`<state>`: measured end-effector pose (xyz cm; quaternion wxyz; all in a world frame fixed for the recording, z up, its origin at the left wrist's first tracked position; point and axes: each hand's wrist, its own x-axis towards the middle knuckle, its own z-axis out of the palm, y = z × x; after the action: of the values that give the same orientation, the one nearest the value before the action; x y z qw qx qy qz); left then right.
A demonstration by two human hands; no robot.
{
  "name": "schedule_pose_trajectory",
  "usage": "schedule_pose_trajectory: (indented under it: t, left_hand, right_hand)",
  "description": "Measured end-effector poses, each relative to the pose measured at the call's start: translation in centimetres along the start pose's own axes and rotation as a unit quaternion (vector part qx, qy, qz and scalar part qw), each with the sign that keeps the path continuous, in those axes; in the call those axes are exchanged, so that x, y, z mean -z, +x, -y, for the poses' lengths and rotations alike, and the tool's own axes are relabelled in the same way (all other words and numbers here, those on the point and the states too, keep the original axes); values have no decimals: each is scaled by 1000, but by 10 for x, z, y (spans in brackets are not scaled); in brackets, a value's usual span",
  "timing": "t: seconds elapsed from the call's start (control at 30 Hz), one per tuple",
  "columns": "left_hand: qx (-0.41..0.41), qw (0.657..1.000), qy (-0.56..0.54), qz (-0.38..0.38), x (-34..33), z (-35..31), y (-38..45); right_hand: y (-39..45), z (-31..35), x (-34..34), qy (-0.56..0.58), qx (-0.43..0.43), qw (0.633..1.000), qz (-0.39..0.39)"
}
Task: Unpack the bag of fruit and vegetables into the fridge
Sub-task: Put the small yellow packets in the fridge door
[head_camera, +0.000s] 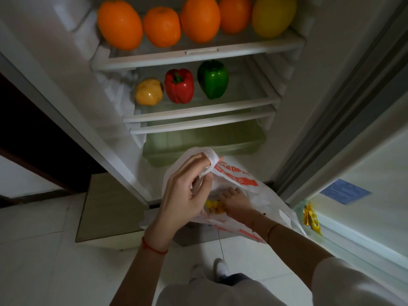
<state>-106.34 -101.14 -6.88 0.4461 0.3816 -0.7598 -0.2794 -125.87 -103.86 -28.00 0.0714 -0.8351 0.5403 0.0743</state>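
In front of the open fridge [66, 69], below its green drawer [198, 144], the left hand [185, 193] pinches the white plastic bag [260, 195] by its handle, fingers curled; the right hand [236, 202] reaches inside toward a yellow item [213, 206], its grip hidden

A home kitchen: an open household fridge [198, 58] with oranges [120, 24] and peppers [179, 86] on its shelves stands on a pale tiled floor [44, 250] beside a dark wooden doorway [33, 129].

Right half of the pepper shelf [254, 100] lies free beside the green pepper [213, 79]
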Motion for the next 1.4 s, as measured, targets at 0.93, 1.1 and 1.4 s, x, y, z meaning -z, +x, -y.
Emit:
schedule_pose_trajectory:
  t: [0.93, 1.1, 1.4]
  left_hand:
    - [-66, 993, -11, 100, -68, -54, 29]
    - [-68, 994, -3, 91, -83, -69, 27]
    - [-30, 998, 28, 53, -103, -81, 13]
  right_hand:
    - [-199, 4, 140, 530, -387, 701, -279]
    - [-236, -38, 127, 463, -496, 666, -311]
    - [-228, -103, 93, 403, -531, 733, -135]
